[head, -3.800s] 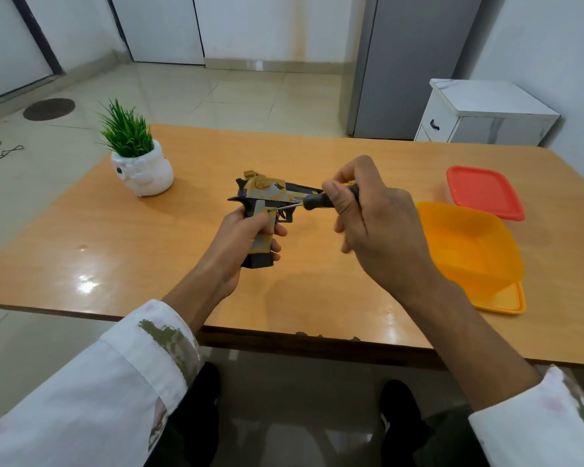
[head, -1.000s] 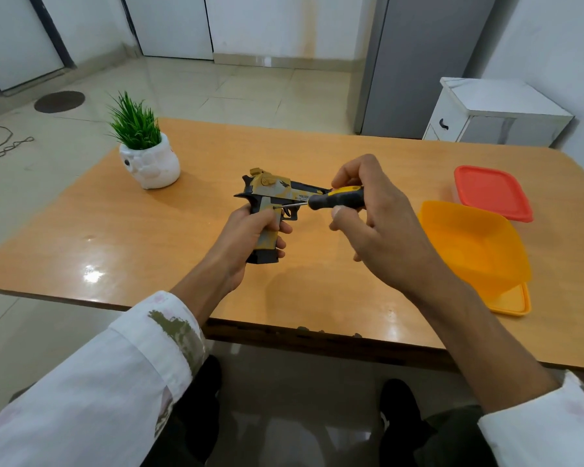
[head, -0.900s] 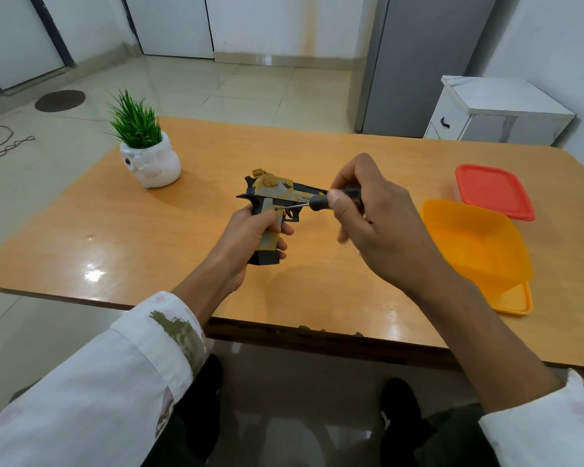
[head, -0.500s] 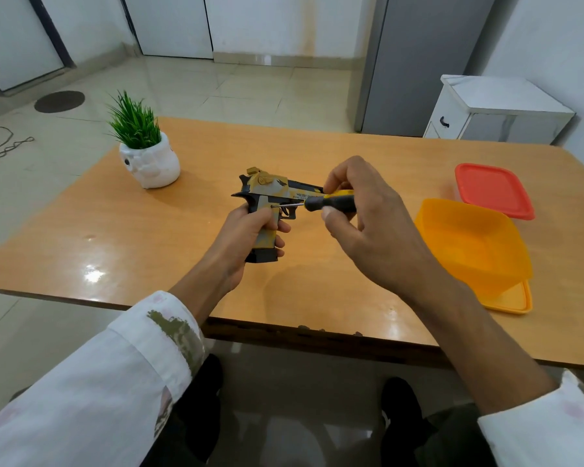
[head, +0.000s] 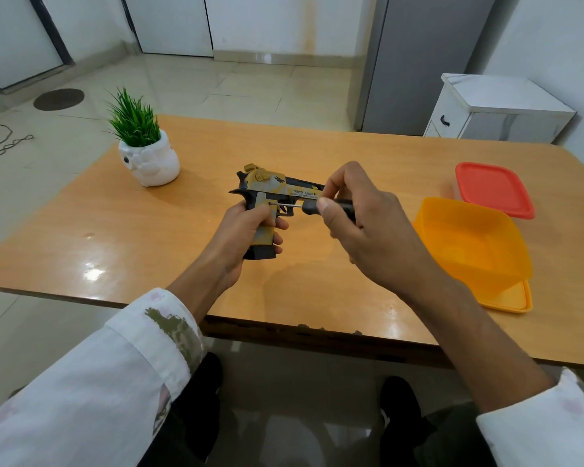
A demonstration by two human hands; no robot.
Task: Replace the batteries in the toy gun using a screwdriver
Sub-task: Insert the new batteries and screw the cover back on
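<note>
A yellow, grey and black toy gun is held upright above the wooden table, barrel pointing right. My left hand grips its handle from the left. My right hand pinches the dark handle of a screwdriver between thumb and fingers. The thin metal shaft runs left and its tip meets the top of the grip, just above my left thumb. Most of the screwdriver handle is hidden inside my right hand.
A small green plant in a white pot stands at the table's left. On the right, an orange tub rests on its lid, with a red-lidded box behind it. A white cabinet is beyond the table.
My right fingers have shifted round the screwdriver handle, hiding its yellow part. The gun and my left hand stay in the same place, and the tip stays on the grip.
</note>
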